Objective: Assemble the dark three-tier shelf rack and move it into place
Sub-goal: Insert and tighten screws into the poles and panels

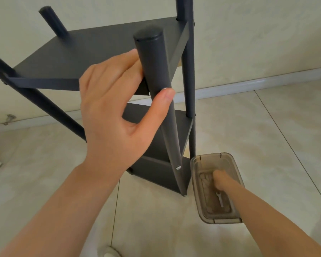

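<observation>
I count one dark rack (93,49) at 12 o'clock, standing on the tiled floor (267,136), with three shelves and four posts. My left grip (111,108) curls thumb and fingers round the near post (152,58). One tinted box (195,191) at 5 o'clock holds one small wrench (220,199) and my right grip (220,180), whose fingers I cannot tell. A cream wall (248,34) rises behind.

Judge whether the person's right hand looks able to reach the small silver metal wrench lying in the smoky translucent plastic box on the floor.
Probably yes. The right hand is inside the open smoky plastic box, and the small silver wrench lies uncovered beside its wrist; the dark rack stands outside.
</observation>
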Demonstrator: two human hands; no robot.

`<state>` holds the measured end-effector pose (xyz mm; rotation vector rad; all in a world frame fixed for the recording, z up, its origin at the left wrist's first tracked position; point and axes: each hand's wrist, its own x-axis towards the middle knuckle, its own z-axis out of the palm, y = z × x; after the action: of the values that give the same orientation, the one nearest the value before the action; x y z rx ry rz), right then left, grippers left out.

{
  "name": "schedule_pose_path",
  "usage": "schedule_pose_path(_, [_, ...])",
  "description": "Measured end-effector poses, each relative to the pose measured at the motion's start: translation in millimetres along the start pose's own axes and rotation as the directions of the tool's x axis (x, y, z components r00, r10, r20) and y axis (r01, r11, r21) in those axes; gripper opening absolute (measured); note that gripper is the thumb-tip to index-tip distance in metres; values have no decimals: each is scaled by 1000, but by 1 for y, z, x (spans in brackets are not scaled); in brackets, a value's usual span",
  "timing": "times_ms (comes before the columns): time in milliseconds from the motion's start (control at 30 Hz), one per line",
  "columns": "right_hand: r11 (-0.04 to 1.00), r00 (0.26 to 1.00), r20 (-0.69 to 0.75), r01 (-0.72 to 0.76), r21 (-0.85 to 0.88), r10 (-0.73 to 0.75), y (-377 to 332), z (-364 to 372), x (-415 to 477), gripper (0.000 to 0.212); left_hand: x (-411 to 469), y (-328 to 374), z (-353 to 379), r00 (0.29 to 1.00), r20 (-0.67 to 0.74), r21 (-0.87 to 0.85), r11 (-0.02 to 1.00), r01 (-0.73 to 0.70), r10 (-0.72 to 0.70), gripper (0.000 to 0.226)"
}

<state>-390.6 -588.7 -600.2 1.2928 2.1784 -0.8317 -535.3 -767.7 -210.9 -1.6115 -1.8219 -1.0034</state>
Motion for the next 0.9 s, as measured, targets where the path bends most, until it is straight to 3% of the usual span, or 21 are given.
schedule_pose_path(133, [998, 998, -64, -26, -49, 23, 0, 5, 9, 38, 0, 1, 2, 1000, -25, -13, 1000, -19, 19, 31])
schedule_pose_path(567, [922, 985, -132, 50, -383, -108, 0, 23, 6, 36, 1, 1, 2, 1000, -11, -2, 1000, -28, 28, 25])
schedule_pose_path(700, [915, 985, -124, 65, -398, -123, 0, 21, 3, 35, -1, -1, 1, 1000, -6, 1, 1000, 2, -2, 36])
schedule_pose_path(900, [927, 983, -136, 64, -369, -122, 3, -5, 4, 32, 0, 0, 1, 1000, -3, -6, 1000, -18, 18, 24])
